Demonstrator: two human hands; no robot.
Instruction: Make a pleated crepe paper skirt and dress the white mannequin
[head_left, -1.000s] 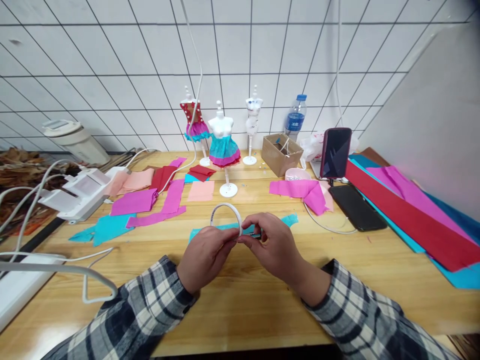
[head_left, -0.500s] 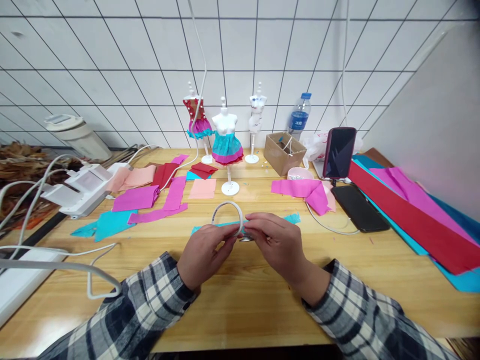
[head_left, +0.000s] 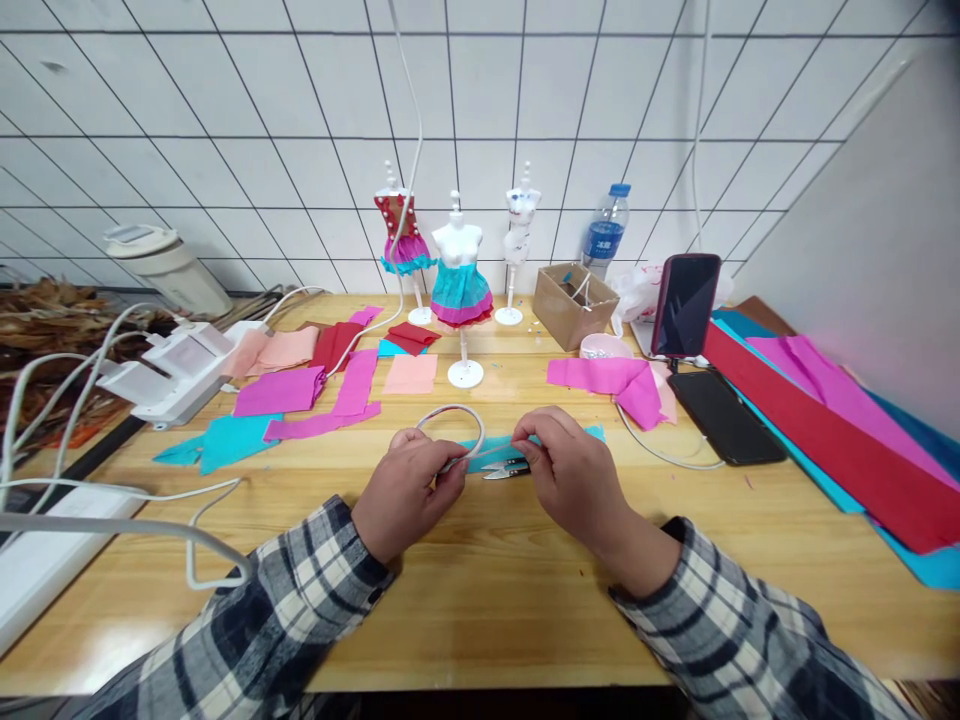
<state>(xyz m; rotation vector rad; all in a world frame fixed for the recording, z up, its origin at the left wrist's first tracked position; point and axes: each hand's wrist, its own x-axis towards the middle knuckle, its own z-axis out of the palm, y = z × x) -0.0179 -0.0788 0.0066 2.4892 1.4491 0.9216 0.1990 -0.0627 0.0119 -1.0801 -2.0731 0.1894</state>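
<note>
My left hand (head_left: pixel 412 488) is closed on a thin white roll of tape (head_left: pixel 478 420), its ring standing up above my fingers. From the roll a narrow pale tape strip (head_left: pixel 495 448) runs across to my right hand (head_left: pixel 564 478), whose thumb and forefinger pinch its end. Beneath the strip, a turquoise crepe paper strip (head_left: pixel 595 434) lies flat on the table, partly covered by both hands. Small thread snips (head_left: pixel 507 470) rest at its near edge, blades pointing left, their handle end hidden by my right hand.
Behind my hands stands a white mini dress form (head_left: pixel 460 250) in a layered paper skirt, with two more forms behind. Folded crepe paper (head_left: pixel 279 390) and a power strip (head_left: pixel 180 375) are left; a cardboard box (head_left: pixel 574 315), phone (head_left: pixel 726 418) and long paper sheets (head_left: pixel 832 440) are right.
My right hand has moved right, away from my left, drawing a tape strip out between them. The roll has tilted lower, and the snips show more fully. The view has shifted slightly.
</note>
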